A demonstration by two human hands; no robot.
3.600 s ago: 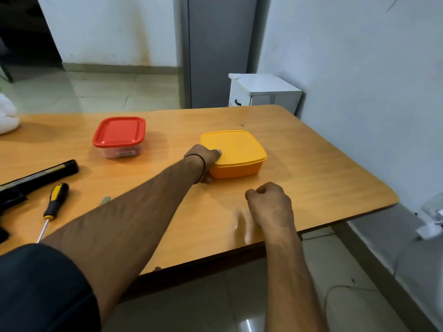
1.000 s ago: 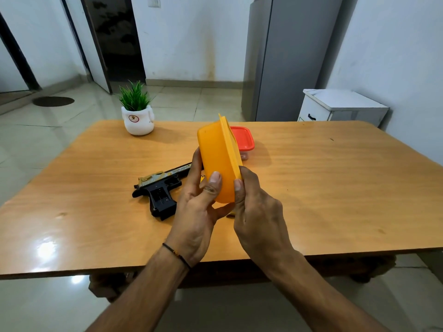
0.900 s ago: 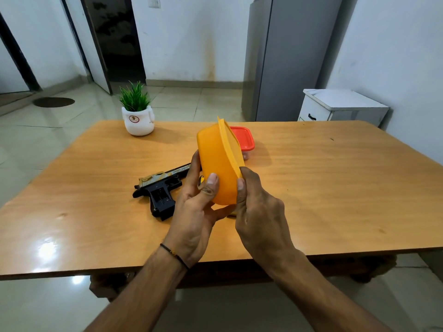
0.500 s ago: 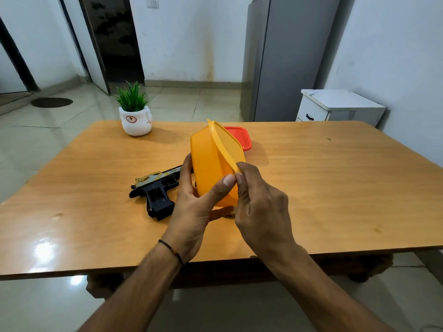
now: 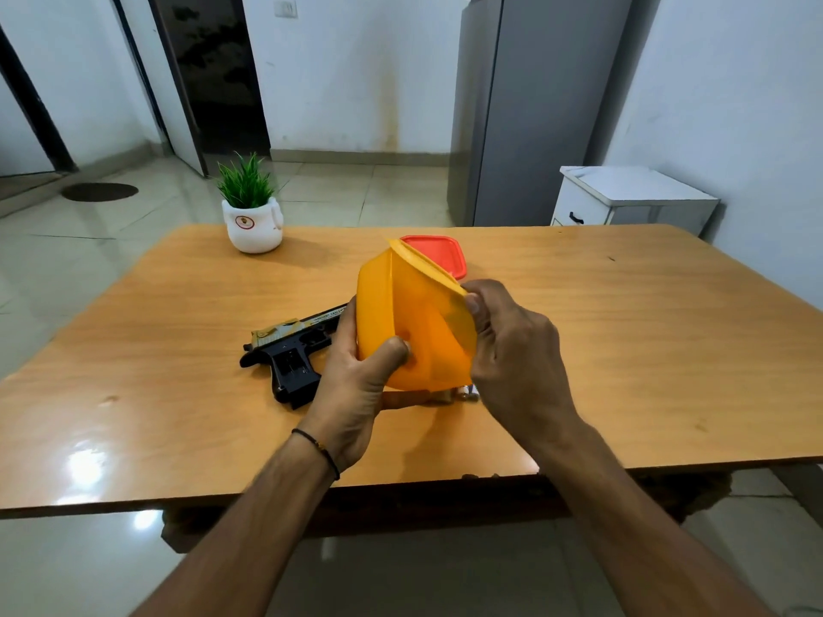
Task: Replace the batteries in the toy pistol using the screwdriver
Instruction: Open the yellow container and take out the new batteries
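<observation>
Tiled room, long wooden bench (image 5: 623, 349) across the frame: opening a box, an early step, with the batteries seemingly not yet swapped.
At mid-frame the orange plastic box (image 5: 376, 305) is tipped on its side above the bench. The left hand (image 5: 356, 394) grasps its body, and the right hand (image 5: 516, 349) pinches a corner of the orange lid (image 5: 441, 318), which is partly lifted. The black toy pistol (image 5: 289, 354) lies flat, left of centre, untouched. Next, the lid probably needs peeling fully free without spilling the contents.

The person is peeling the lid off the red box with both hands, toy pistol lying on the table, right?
Not the red box: the head view shows the left hand and right hand on the orange box. The red box sits behind it on the table, where the toy pistol lies.
</observation>
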